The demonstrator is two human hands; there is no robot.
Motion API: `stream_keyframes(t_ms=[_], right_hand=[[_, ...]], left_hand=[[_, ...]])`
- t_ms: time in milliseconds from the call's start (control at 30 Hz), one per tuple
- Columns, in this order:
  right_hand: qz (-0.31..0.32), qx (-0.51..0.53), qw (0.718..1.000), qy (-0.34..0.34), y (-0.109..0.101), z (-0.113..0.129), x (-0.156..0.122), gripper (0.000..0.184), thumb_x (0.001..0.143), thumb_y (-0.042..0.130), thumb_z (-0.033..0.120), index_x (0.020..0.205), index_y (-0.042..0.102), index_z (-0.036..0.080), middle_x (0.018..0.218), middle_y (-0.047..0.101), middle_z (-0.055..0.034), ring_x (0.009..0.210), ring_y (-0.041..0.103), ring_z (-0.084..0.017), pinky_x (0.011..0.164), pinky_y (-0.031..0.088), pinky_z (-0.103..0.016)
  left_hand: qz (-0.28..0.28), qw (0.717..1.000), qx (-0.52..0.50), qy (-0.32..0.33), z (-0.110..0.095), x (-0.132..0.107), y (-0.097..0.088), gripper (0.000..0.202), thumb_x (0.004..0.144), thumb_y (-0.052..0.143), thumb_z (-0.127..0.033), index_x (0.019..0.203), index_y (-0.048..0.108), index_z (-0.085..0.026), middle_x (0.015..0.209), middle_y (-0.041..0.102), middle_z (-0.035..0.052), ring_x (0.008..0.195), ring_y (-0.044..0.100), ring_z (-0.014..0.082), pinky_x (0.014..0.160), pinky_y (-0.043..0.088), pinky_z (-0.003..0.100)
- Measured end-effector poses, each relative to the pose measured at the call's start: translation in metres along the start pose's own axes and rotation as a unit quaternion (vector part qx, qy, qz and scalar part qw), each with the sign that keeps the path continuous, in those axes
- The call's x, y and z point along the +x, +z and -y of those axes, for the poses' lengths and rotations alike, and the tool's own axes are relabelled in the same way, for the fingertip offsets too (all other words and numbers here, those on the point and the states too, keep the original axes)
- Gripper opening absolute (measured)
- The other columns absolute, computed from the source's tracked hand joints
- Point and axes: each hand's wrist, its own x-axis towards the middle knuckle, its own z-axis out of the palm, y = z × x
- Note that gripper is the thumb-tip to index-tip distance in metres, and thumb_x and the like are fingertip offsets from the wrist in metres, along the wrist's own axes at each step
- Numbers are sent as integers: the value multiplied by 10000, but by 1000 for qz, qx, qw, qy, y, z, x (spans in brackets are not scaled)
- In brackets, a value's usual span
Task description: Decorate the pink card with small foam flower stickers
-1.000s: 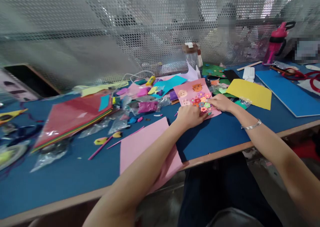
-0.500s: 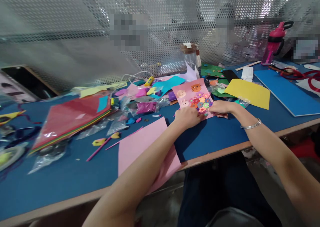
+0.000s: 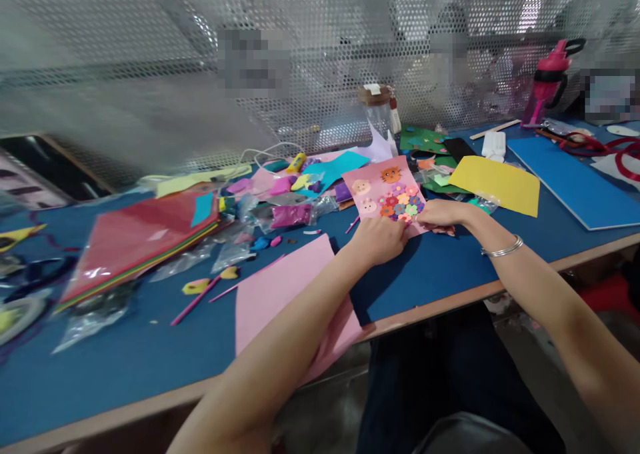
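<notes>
A pink foam card (image 3: 383,184) with animal faces and a cluster of small coloured flowers (image 3: 401,203) lies on the blue table (image 3: 440,267). My left hand (image 3: 377,239) rests at the card's near edge with its fingers curled and pinched at the flowers. My right hand (image 3: 443,214) lies at the card's near right corner, fingers closed and pressed down on it. A silver bangle (image 3: 503,249) circles my right wrist. What the fingertips hold is too small to see.
A large pink sheet (image 3: 285,287) overhangs the table's front edge. A stack of coloured foam sheets (image 3: 145,237) lies left, a yellow sheet (image 3: 495,184) and a blue board (image 3: 575,174) right. A glass jar (image 3: 377,111) and a pink bottle (image 3: 547,84) stand by the perforated screen.
Both hands have slid slightly toward me, off the flower cluster to the card's near edge. The card itself has stayed in place.
</notes>
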Motion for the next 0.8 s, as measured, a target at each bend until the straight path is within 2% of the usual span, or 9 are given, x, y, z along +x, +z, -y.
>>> stream_keyframes(t_ms=[100, 200, 267, 400, 500, 633, 700, 800], right_hand=[[-2, 31, 999, -12, 0, -2, 2, 352, 821, 357, 372, 532, 367, 171, 392, 382, 24, 279, 379, -74, 318, 341, -217], [-45, 109, 991, -60, 0, -3, 5, 428, 856, 274, 475, 589, 394, 163, 418, 392, 23, 294, 367, -61, 320, 325, -201], [-54, 155, 982, -88, 2, -1, 7, 464, 861, 223, 516, 651, 421, 153, 454, 418, 16, 314, 393, -64, 325, 329, -198], [-30, 179, 979, -97, 6, 4, 7, 475, 869, 214, 507, 749, 463, 120, 495, 469, -5, 342, 453, -87, 350, 368, -217], [-21, 178, 976, -125, 8, 7, 3, 468, 873, 238, 488, 796, 488, 100, 511, 498, -16, 361, 478, -88, 364, 364, -211], [-9, 177, 971, -158, 8, 9, 1, 360, 885, 295, 409, 718, 450, 130, 504, 486, 5, 360, 473, -70, 366, 345, -193], [-31, 184, 972, -142, 8, 9, 2, 317, 899, 288, 342, 687, 420, 147, 472, 446, 27, 343, 446, -65, 362, 340, -192], [-100, 230, 962, -110, 7, 9, 6, 278, 905, 279, 287, 684, 392, 163, 471, 420, 38, 337, 397, -61, 356, 326, -193]], left_hand=[[-30, 999, -28, 0, 7, 1, -4, 323, 836, 299, -307, 828, 579, -146, 723, 635, 93, 668, 606, 229, 537, 387, 269], [-100, 991, -89, -1, 14, 4, -4, 311, 862, 271, -266, 811, 556, -152, 721, 633, 65, 655, 595, 186, 518, 345, 236], [-125, 986, -109, 9, 15, 7, 1, 297, 873, 274, -261, 834, 545, -149, 726, 634, 59, 653, 592, 176, 516, 334, 233], [-144, 985, -92, 8, 11, 11, 11, 293, 882, 295, -313, 912, 542, -158, 808, 645, 66, 700, 602, 194, 529, 341, 237], [-143, 987, -69, -15, 12, 13, 13, 332, 876, 313, -382, 925, 552, -156, 814, 644, 77, 721, 605, 212, 537, 348, 245], [-135, 988, -64, -49, 16, 13, 11, 379, 854, 339, -450, 846, 573, -152, 801, 641, 75, 721, 604, 223, 533, 343, 253], [-138, 987, -66, -51, 17, 13, 10, 401, 855, 324, -465, 812, 579, -158, 810, 641, 71, 722, 600, 220, 529, 336, 252], [-165, 981, -81, -57, 16, 12, 10, 423, 856, 305, -479, 797, 585, -168, 808, 639, 65, 705, 595, 205, 524, 336, 248]])
